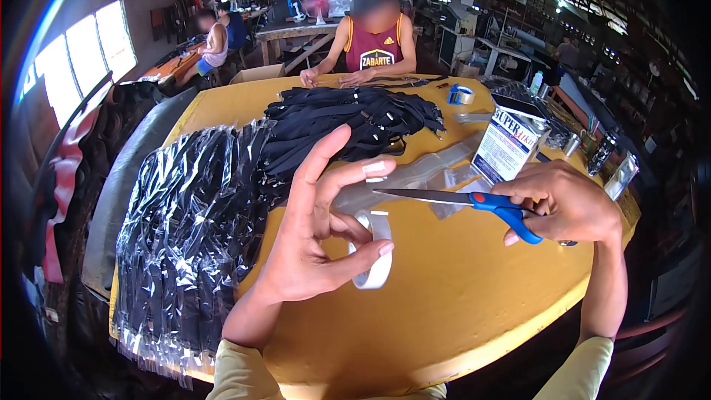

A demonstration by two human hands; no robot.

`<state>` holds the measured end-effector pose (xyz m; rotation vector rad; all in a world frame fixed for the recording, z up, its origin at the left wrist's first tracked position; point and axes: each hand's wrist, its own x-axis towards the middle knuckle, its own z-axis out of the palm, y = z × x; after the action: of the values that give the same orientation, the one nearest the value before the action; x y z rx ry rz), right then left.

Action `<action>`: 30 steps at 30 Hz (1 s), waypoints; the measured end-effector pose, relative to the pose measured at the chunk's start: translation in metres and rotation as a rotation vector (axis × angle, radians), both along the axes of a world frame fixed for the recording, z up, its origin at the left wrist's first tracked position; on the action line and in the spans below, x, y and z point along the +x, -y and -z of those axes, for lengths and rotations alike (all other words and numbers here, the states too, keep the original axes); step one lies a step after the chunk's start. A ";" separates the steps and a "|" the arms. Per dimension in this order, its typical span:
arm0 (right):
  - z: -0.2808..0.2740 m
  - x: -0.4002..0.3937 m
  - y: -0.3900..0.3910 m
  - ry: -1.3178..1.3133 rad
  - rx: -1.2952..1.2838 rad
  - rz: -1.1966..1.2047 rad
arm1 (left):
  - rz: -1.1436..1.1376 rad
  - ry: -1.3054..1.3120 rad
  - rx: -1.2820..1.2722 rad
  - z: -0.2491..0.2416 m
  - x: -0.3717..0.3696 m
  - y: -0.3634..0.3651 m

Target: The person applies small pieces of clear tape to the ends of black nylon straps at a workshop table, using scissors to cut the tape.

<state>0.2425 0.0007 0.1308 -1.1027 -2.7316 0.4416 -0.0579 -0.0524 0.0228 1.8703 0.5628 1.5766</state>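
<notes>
My left hand [315, 226] is raised over the table, its thumb and lower fingers closed on a roll of white tape [378, 270]. One finger points up, and a small white strip [375, 169] sticks to another finger near its tip. My right hand [566, 204] grips blue-handled scissors [511, 215] by the loops. Their blades point left toward my left hand and look nearly closed, just right of the taped finger. Part of the tape roll is hidden behind my left fingers.
The yellow table [459, 311] holds plastic-wrapped black straps [192, 230] at left and a pile of loose black straps [355, 118] behind. Clear plastic sleeves [422, 170], a white labelled can [507, 144] and a blue tape dispenser [460, 94] lie farther back. A person [374, 37] sits opposite.
</notes>
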 end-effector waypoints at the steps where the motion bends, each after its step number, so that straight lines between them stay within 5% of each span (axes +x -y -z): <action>1: 0.003 0.001 0.000 0.000 0.005 -0.006 | -0.006 0.000 0.005 -0.001 -0.001 0.000; 6: 0.090 0.019 -0.018 -0.213 -0.226 0.086 | -0.109 -0.084 0.089 0.000 -0.008 -0.001; 12: 0.206 -0.002 -0.001 0.139 -0.098 0.222 | -0.063 -0.158 -0.048 0.006 -0.003 -0.004; 20: 0.176 -0.015 -0.009 0.346 -0.097 0.057 | -0.094 -0.248 0.022 0.012 0.007 -0.006; 22: 0.165 -0.035 0.000 -0.615 -0.299 0.257 | -0.104 -0.260 0.081 0.015 0.011 -0.007; 24: 0.140 -0.062 0.013 -1.197 -0.376 0.084 | -0.099 -0.291 0.144 0.021 0.017 -0.008; 30: 0.123 -0.114 0.017 -1.485 -0.409 0.046 | -0.155 -0.359 0.213 0.034 0.025 -0.009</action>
<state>0.1290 -0.0165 0.0075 -0.4615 -1.3090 1.2040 -0.0333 -0.0430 -0.0110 2.3443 0.7334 1.4485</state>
